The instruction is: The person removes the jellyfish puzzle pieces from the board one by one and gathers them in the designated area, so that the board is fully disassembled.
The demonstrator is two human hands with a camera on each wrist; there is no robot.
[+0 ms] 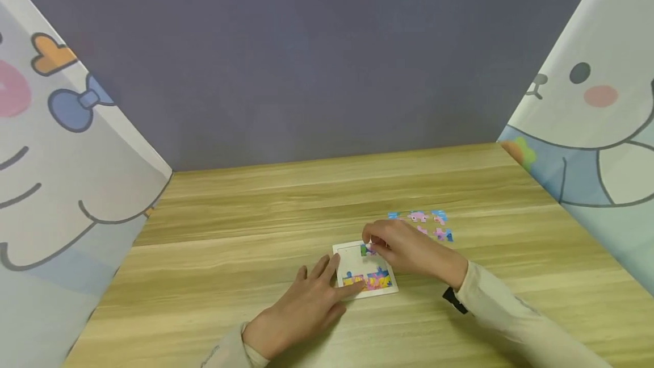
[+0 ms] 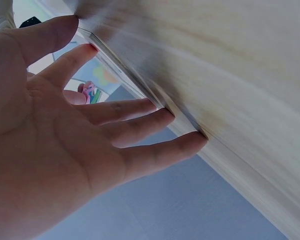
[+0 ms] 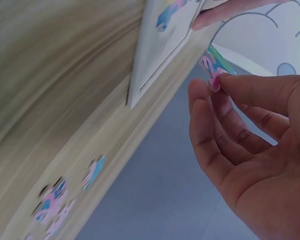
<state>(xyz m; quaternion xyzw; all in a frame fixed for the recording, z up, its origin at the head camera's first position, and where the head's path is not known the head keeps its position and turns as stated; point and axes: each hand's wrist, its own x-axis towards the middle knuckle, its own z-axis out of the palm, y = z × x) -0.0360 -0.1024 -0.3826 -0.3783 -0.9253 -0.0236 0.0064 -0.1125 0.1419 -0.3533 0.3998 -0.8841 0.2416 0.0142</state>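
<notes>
A small white puzzle tray [image 1: 349, 259] lies on the wooden table, with joined yellow, pink and blue puzzle pieces [image 1: 379, 280] along its near side. My left hand [image 1: 309, 302] spreads its straight fingers at the tray's left edge, the index finger reaching over the filled row. In the left wrist view, its fingertips [image 2: 200, 140] meet the tabletop and the tray's edge. Above the tray's far part, my right hand [image 1: 409, 247] pinches a green, blue and pink puzzle piece [image 3: 212, 67] between thumb and fingers. The right wrist view shows that piece tilted and raised off the tray.
Several loose puzzle pieces [image 1: 418, 216], pink and blue, lie behind and right of my right hand, which partly covers them. A grey-blue panel [image 1: 327, 61] stands along the table's back. Cartoon-printed panels [image 1: 577, 146] flank both sides.
</notes>
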